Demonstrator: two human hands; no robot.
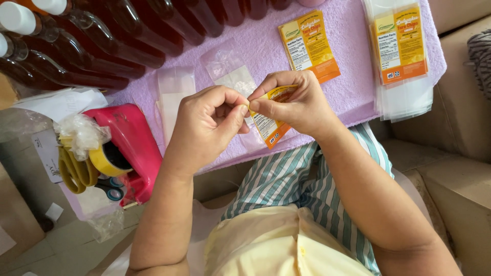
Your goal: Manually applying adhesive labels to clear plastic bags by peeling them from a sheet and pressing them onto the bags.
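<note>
**Orange label pinched at its top edge by both hands**

Orange and yellow, with a white printed panel, the label (270, 127) sits between the two hands above the edge of a lilac cloth (348, 87). The left hand (207, 122) and the right hand (296, 102) meet at its upper end, thumb and forefinger of each closed on the same corner; the lower part hangs free toward the lap. Whether the fingers are splitting a backing from the face or only gripping the edge cannot be told, since the fingertips cover that spot.

It looks thin, light and flexible, likely glossy paper or film, so it should bend and curl easily and would crease if squeezed mid-sheet. If it is adhesive, the freed side would cling to skin or fold onto itself. The safest hold seems to be at the very edge or a corner, with fingertips only, keeping the printed face flat.

On the cloth lie another label (309, 46) of the same kind and, to the right, a stack of clear sleeves (404, 97) with a label on top. Two loose clear sleeves (176, 89) lie nearer the left hand. Bottles (102, 38) of dark red liquid lie in a row along the far side. Left of the cloth stand a red tape dispenser (133, 140) and yellow-handled scissors (74, 171).
</note>
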